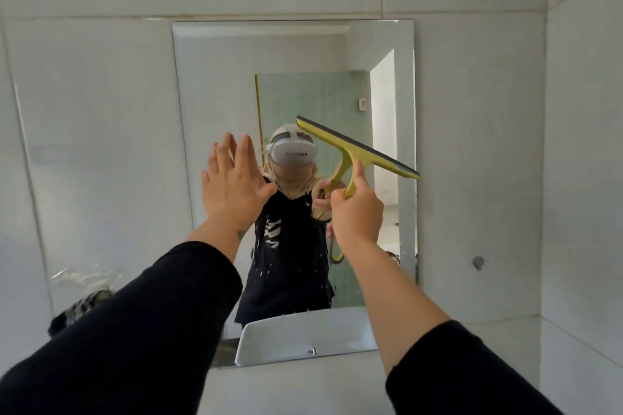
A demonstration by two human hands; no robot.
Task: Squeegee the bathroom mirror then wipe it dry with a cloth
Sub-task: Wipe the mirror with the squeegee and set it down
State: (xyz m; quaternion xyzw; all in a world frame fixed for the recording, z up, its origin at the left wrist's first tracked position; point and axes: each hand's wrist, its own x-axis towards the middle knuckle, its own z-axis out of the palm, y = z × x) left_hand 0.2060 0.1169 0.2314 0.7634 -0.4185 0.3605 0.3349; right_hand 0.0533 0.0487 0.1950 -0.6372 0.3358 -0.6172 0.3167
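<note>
presently: right hand (356, 212) clenched on yellow squeegee (357, 152) handle, blade tilted over mirror (215, 84) right side, apparently angled for a stroke; left hand (232, 185) spread empty, seemingly bracing the glass; droplets low; cloth unseen.

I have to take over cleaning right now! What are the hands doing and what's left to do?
Left hand: open, flat, raised at the mirror, holding nothing.
Right hand: gripping the yellow squeegee by its handle, blade tilted near the mirror's right edge.
Done: unclear; water drops still show low on the glass.
Left: finish the squeegee strokes, then wipe dry. No cloth clearly in view.
</note>
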